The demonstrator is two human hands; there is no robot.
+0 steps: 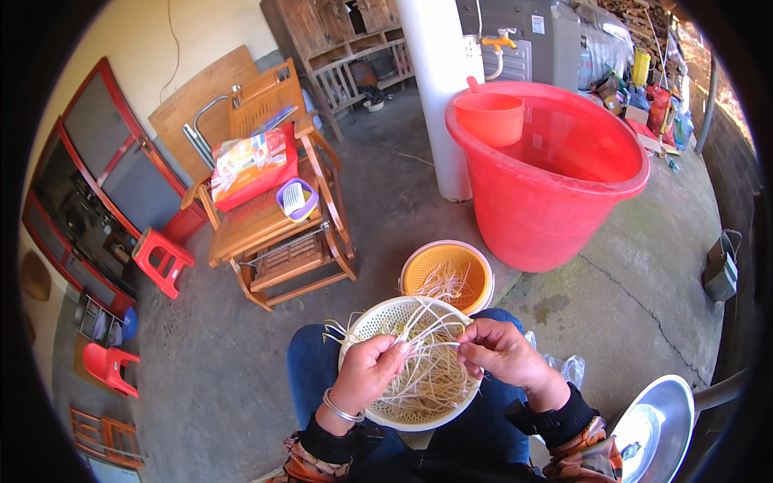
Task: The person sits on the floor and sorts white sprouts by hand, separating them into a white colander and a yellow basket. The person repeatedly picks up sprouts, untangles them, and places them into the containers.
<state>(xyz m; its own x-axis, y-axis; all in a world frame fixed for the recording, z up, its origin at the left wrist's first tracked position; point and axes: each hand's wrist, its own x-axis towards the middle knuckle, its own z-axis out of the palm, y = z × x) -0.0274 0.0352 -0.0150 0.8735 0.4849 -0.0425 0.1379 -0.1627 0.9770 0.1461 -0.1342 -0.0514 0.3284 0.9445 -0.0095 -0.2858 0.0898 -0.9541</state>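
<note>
A white plastic colander [378,318] rests on my lap, full of pale bean sprouts [427,374]. My left hand [366,372], with a silver bangle on the wrist, pinches one end of a single sprout over the colander. My right hand [503,352] pinches the other end of that sprout. An orange colander [467,270] with a white rim sits on the concrete floor just beyond my knees and holds a small heap of sprouts.
A large red tub [555,201] with an orange scoop [489,117] stands at the right by a white pillar [439,88]. A wooden chair [274,225] with a red bag is at the left. A shiny metal bowl [656,435] lies at lower right. Small red stools [161,259] stand at far left.
</note>
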